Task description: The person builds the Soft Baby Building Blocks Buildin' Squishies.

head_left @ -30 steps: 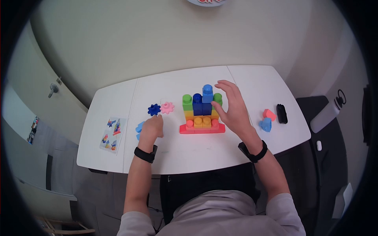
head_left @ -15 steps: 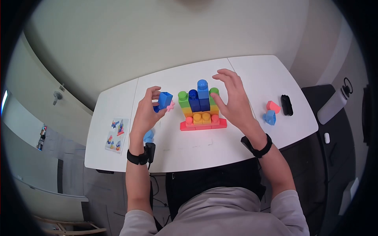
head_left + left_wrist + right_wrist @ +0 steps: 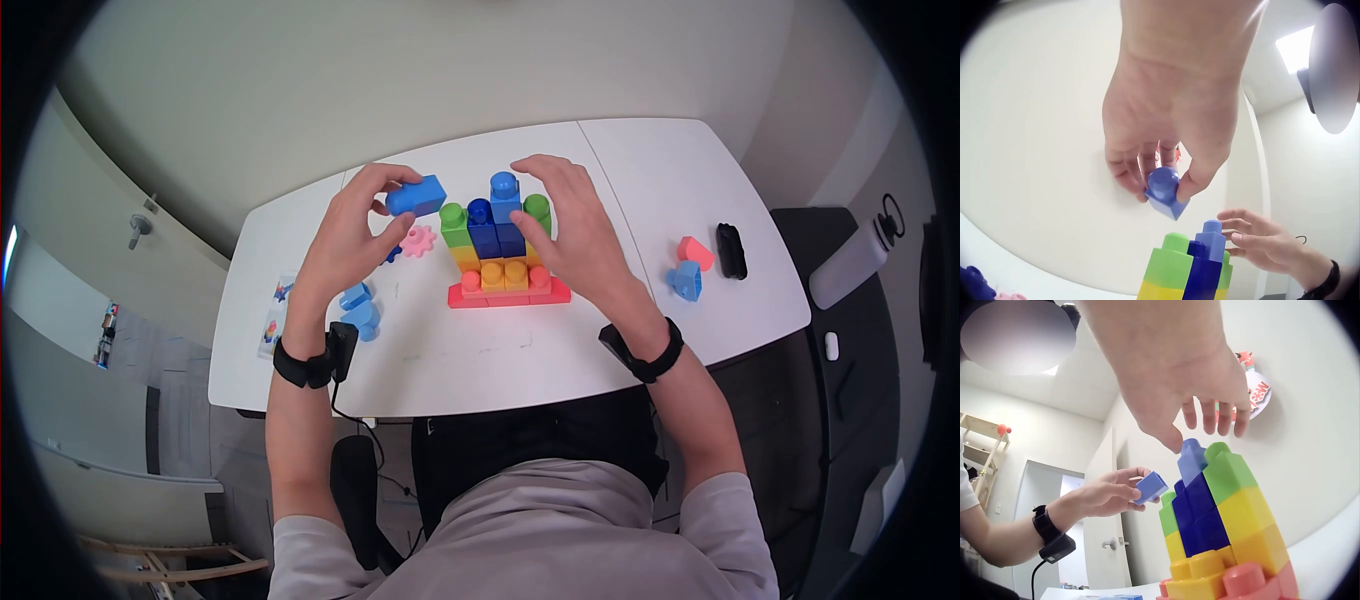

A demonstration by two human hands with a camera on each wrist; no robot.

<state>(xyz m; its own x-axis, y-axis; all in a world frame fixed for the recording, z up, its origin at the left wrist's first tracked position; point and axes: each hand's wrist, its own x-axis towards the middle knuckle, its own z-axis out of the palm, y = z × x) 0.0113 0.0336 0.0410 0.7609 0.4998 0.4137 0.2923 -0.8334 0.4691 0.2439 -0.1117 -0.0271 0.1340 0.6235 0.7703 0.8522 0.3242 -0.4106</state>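
Observation:
My left hand pinches a blue building block between thumb and fingers, up in the air left of a block tower. The block is tilted, its round stud toward my palm. The tower stands on a long red base, with orange and yellow blocks above. Green blocks top both sides; dark blue blocks fill the middle. A lighter blue block sits on the right dark blue column. Around its right side my right hand hovers with relaxed, spread fingers, thumb right at the block.
A pink gear and a partly hidden dark blue gear lie left of the tower. Nearer are light blue pieces and a picture card. To the right lie a red piece, a light blue piece and a black case.
My left hand has picked up the blue block from the left of the table, raised it toward the tower top and turned it onto its side. My right hand has stayed beside the tower.

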